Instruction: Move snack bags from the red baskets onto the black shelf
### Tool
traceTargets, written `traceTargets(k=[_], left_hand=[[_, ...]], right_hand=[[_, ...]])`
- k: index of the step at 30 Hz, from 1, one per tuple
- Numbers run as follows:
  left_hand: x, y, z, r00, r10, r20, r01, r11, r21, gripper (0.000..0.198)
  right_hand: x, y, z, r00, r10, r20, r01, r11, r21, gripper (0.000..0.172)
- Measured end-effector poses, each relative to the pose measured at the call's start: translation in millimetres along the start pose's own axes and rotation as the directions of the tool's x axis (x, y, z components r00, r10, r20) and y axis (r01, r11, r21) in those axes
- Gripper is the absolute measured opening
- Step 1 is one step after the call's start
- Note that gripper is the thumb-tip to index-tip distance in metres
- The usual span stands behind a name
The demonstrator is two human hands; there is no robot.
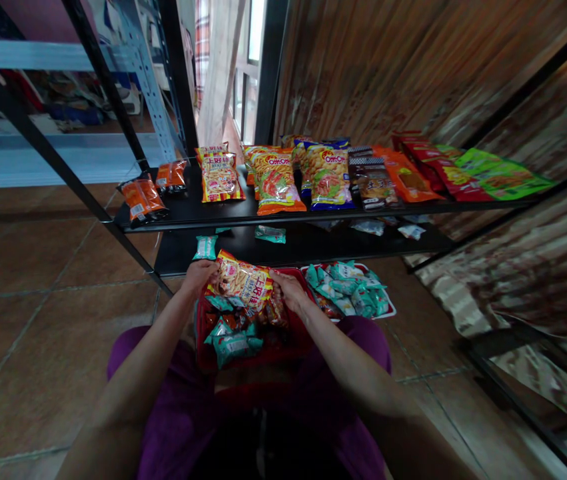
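A yellow and red snack bag (243,281) is stretched sideways between my two hands, its printed front facing up. My left hand (200,275) pinches one end of the bag, and my right hand (289,291) grips the other end. Under the bag is a red basket (299,343) between my knees. Inside it lie small teal packets (236,345) and brown-red packets (276,310), partly hidden by the bag. Just beyond my left hand, a teal packet (206,247) rests on the lower shelf.
The upper black shelf (188,212) bears a row of snack bags, among them a prawn-printed bag (276,183) and orange packets (143,198). A white-rimmed basket (390,311) of teal packets stands at right. Black rack posts (58,157) rise at left.
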State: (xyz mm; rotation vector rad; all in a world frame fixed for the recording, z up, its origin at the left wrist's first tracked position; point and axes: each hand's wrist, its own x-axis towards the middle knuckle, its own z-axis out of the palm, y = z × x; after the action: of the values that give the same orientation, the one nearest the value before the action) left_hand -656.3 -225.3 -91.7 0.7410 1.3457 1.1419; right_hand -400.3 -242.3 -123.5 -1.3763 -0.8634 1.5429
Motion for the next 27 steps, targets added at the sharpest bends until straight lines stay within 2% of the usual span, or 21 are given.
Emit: traceTargets(k=[3,6,8,10,12,14,17,20,22,27], left_hand=[[-9,-14,-5.8,0.998,-0.042,0.039,0.041,0.999,0.025,0.023],[-29,-42,-6.7,0.987,-0.129,0.093,0.127,0.991,0.029,0.023],[-44,-65,-2.2,0.969,-0.201,0.141,0.200,0.980,0.018,0.023],[-59,-88,6.0,0.935,-0.304,0.182,0.319,0.946,-0.059,0.026],[-71,-104,15.7,0.916,-0.324,0.236,0.356,0.928,-0.110,0.032],[-79,-113,24.0,0.910,-0.294,0.293,0.350,0.922,-0.164,0.038],[-84,-116,29.4,0.904,-0.257,0.343,0.352,0.901,-0.252,0.037],[-84,-114,26.7,0.931,-0.259,0.257,0.332,0.893,-0.305,0.042],[-83,-114,23.5,0.941,-0.252,0.224,0.311,0.906,-0.286,0.053],[-83,-114,26.1,0.922,-0.217,0.320,0.278,0.947,-0.159,0.063]], right_hand=[[15,-13,-3,1.000,-0.026,0.008,0.026,0.995,-0.093,0.032],[35,-36,-2,0.998,-0.047,0.050,0.057,0.970,-0.237,0.026],[47,-54,3,0.982,-0.081,0.172,0.165,0.810,-0.562,0.031],[55,-70,12,0.956,-0.071,0.284,0.269,0.595,-0.758,0.032],[60,-81,21,0.937,-0.047,0.346,0.333,0.422,-0.843,0.030],[65,-87,30,0.920,-0.018,0.393,0.376,0.333,-0.865,0.029],[70,-92,38,0.902,0.029,0.431,0.400,0.318,-0.859,0.027],[74,-94,42,0.878,0.102,0.468,0.410,0.345,-0.844,0.027],[75,-95,43,0.851,0.159,0.501,0.421,0.364,-0.831,0.028],[75,-91,48,0.818,0.197,0.540,0.450,0.364,-0.815,0.029]])
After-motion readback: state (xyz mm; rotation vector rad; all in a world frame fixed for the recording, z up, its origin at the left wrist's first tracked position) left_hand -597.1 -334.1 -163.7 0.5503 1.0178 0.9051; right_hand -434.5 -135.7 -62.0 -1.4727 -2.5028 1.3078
